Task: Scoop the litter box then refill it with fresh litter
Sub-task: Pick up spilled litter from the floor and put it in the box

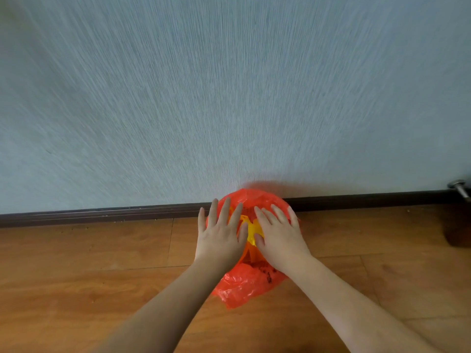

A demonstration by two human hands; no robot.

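Head view: pale textured wall (229,98), dark skirting board (102,212), metal doorstop (460,188) far right. Both hands, left hand (220,235) and right hand (279,238), press flat, fingers spread, on a crinkled translucent red plastic bag (244,284) showing yellow inside, lying on the wooden plank floor (102,263) against the skirting.

Metal doorstop (460,189) above dark baseboard (102,214)

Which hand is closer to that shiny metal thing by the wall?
The right hand. The metal doorstop sticks out at the far right; the left hand lies farther away, on the red bag.
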